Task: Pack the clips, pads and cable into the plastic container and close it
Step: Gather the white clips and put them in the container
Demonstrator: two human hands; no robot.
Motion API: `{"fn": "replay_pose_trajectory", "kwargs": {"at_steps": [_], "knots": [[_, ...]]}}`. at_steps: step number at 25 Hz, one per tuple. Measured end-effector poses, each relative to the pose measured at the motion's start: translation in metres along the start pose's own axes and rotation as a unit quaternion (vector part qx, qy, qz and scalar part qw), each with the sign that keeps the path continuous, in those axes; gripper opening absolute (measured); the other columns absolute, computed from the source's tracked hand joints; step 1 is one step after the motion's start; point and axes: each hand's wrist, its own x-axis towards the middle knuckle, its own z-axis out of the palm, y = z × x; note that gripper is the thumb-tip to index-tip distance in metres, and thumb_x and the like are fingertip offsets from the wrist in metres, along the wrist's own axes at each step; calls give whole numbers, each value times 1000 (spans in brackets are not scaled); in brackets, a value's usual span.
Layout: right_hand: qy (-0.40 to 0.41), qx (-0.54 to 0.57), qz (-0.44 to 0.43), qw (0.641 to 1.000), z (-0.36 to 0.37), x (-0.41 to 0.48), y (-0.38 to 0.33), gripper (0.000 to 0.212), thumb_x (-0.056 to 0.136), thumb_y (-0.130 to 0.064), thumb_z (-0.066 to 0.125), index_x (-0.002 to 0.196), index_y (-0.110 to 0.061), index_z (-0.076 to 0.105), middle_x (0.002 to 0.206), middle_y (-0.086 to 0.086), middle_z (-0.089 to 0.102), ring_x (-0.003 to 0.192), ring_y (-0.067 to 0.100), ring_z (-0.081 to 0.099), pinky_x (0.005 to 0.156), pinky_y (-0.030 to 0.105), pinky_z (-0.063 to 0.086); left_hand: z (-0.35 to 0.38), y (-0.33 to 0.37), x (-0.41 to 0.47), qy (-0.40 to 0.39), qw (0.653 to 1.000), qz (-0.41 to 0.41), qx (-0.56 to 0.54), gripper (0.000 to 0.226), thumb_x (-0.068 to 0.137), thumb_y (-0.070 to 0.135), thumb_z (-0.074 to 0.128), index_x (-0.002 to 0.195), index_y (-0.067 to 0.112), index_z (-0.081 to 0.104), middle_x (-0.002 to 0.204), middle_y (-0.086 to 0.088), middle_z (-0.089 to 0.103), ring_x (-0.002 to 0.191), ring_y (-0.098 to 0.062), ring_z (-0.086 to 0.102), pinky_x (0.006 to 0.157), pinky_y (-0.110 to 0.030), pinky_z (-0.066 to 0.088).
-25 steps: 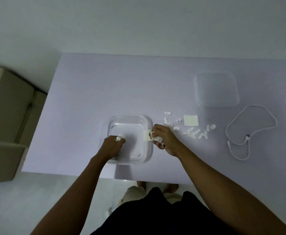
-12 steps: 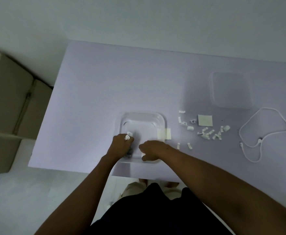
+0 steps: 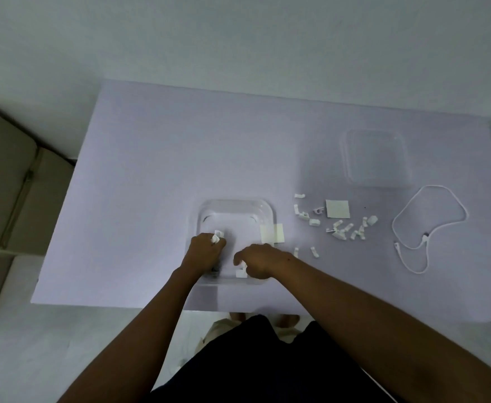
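A clear plastic container [image 3: 236, 208] stands open near the table's front edge. My left hand [image 3: 205, 251] hovers over its left part and pinches small white clips [image 3: 217, 237]. My right hand [image 3: 257, 260] is over the container's front right part, fingers curled downward, with white clips [image 3: 240, 271] just under the fingers. A pale pad [image 3: 273, 232] lies across the container's right rim. Another pad [image 3: 337, 208] and several loose clips [image 3: 343, 229] lie to the right. The white cable [image 3: 426, 225] is looped at far right. The clear lid [image 3: 376, 157] lies behind it.
Cardboard boxes [image 3: 8, 181] stand on the floor left of the lavender table [image 3: 180, 146]. Two stray clips [image 3: 314, 252] lie just right of my right wrist. The table's front edge runs right below the container.
My right hand has moved left from the table beside the container to over its front right part, carrying clips. The left hand has stayed over the container with its clips.
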Motion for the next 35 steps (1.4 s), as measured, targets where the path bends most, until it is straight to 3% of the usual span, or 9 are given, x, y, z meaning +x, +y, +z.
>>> {"fn": "replay_pose_trajectory", "kwargs": {"at_steps": [4, 7, 9, 15, 19, 23, 26, 30, 35], "knots": [[204, 168, 34, 964, 2, -21, 9, 36, 87, 2, 51, 112, -16, 70, 116, 10, 68, 104, 29, 64, 88, 38, 53, 12, 13, -2, -35, 999, 11, 8, 33, 96, 16, 45, 63, 10, 45, 63, -4, 53, 65, -22, 54, 66, -32, 37], [429, 285, 92, 852, 15, -33, 12, 26, 80, 5, 51, 86, -14, 67, 95, 2, 64, 93, 19, 59, 81, 30, 50, 24, 17, -1, -51, 996, 26, 61, 31, 98, 26, 45, 92, 4, 66, 85, -8, 67, 87, -29, 63, 72, -31, 44], [479, 344, 137, 796, 28, -37, 14, 24, 82, 3, 55, 87, -19, 60, 99, -2, 57, 94, 13, 54, 81, 24, 49, 31, 23, -4, -83, 989, 24, 124, 34, 96, 36, 49, 106, 8, 67, 95, -4, 67, 94, -27, 63, 73, -28, 45], [437, 422, 191, 771, 53, -38, 27, 17, 89, -8, 64, 95, -22, 57, 107, 1, 56, 94, 14, 58, 82, 20, 51, 57, 31, -7, -171, 963, 92, 186, 34, 94, 38, 52, 103, 9, 65, 105, -8, 68, 99, -27, 65, 82, -33, 50], [441, 439, 195, 759, 61, -37, 33, 12, 89, -7, 64, 94, -17, 59, 104, 3, 59, 92, 15, 58, 84, 22, 51, 58, 34, -7, -163, 955, 125, 213, 34, 82, 42, 65, 99, 12, 66, 102, -8, 71, 87, -22, 66, 77, -34, 54], [439, 456, 202, 747, 65, -32, 31, 13, 88, -5, 64, 92, -17, 59, 103, 3, 60, 91, 15, 59, 84, 23, 52, 59, 32, -11, -137, 964, 140, 180, 50, 80, 37, 73, 120, 11, 57, 116, -7, 62, 101, -23, 59, 83, -32, 49], [452, 457, 196, 741, 65, -32, 30, 18, 87, -2, 64, 94, -18, 58, 103, 4, 60, 90, 15, 59, 84, 23, 53, 58, 30, -10, -140, 968, 142, 151, 55, 76, 35, 77, 122, 13, 57, 117, -7, 64, 101, -21, 60, 86, -33, 52], [454, 458, 200, 738, 64, -34, 34, 21, 87, -4, 65, 95, -20, 55, 101, 4, 60, 89, 15, 59, 76, 14, 47, 55, 29, -8, -89, 975, 151, 138, 32, 82, 28, 68, 111, 16, 63, 110, -4, 66, 99, -21, 62, 85, -34, 52], [460, 448, 197, 741, 63, -35, 38, 21, 85, 0, 63, 92, -19, 55, 96, 6, 59, 81, 14, 56, 67, 4, 40, 61, 26, 2, -111, 971, 121, 174, 41, 92, 24, 54, 131, 11, 51, 128, -14, 54, 114, -30, 52, 96, -40, 45]]}}
